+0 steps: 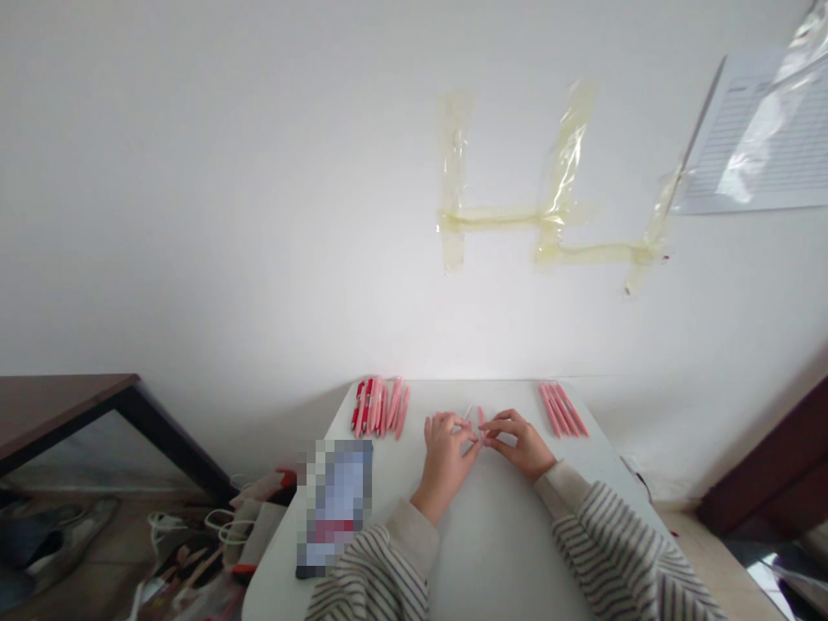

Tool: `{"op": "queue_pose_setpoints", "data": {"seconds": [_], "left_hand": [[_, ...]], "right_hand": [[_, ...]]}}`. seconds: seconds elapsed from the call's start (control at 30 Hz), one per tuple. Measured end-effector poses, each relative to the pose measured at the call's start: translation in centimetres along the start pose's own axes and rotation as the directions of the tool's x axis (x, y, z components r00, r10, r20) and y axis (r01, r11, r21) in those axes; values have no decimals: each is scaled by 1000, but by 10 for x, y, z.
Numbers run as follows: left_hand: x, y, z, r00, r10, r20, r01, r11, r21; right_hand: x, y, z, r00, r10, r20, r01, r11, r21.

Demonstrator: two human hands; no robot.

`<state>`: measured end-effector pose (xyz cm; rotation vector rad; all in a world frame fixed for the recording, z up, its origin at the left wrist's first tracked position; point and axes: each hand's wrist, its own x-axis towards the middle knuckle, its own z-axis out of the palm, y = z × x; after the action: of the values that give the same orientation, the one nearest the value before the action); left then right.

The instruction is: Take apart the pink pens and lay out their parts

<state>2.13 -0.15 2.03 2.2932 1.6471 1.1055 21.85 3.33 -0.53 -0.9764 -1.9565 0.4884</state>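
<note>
My left hand [446, 457] and my right hand [521, 444] meet over the middle of the white table [504, 552], fingertips pinched close together. Between them a pink pen piece [480, 416] sticks up by my right fingers. A thin whitish stick [467, 412], perhaps a refill, shows above my left fingertips. How these parts join is hidden by the fingers. To the left, a group of pink and red pens [381, 407] lies near the table's back edge. Several pink pens [564, 410] lie side by side at the back right.
A dark-edged flat object with a pixelated face [340, 504] lies at the table's left. White wall with yellowish tape strips [497, 220] rises behind. Bags and clutter [213, 543] fill the floor at left, beside a brown table [65, 405]. Dark red furniture [769, 457] stands at right.
</note>
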Motion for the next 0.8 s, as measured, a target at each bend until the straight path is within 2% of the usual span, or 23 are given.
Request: {"op": "queue_pose_setpoints", "data": {"seconds": [0.27,0.47,0.67,0.8], "left_hand": [[1,0,-1,1000,11,20,-11,1000,-10],[1,-2,1,1000,-26,-14,26,1000,-15],[4,-5,-5,997,-76,-18,76,997,-7],[5,-6,-8,992,-119,-35,121,991,55]], "right_hand": [[-1,3,2,1000,-7,22,6,1000,11],[0,3,0,999,21,29,-22,999,47],[-1,5,-1,998,57,-33,-56,997,51],[0,10,-3,992,95,-82,-93,995,26]]}}
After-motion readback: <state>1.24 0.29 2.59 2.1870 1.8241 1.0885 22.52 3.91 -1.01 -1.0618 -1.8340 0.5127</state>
